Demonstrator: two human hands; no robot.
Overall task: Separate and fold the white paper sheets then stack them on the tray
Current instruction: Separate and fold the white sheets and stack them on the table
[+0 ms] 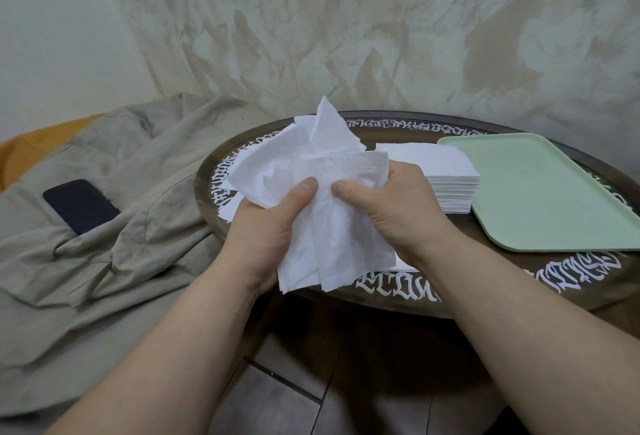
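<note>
- Left hand (266, 223) and right hand (391, 206): both pinch crumpled sheets (311, 192) above the table's (381, 299) near edge; fingers hidden behind paper.
- Stack (446, 185): table centre, touching the tray's left edge, partly hidden by the right hand.
- Tray (540, 192): right side, cut off.
- Phone (81, 206): on cloth (138, 164), left.

A dark phone (81, 206) lay on a rumpled grey-beige cloth (114, 261) at the left, an orange surface (31, 150) showing behind it. The round brown table (398, 292) carried white lettering (unreadable) around its rim. Below was a tiled floor (294, 396).
</note>
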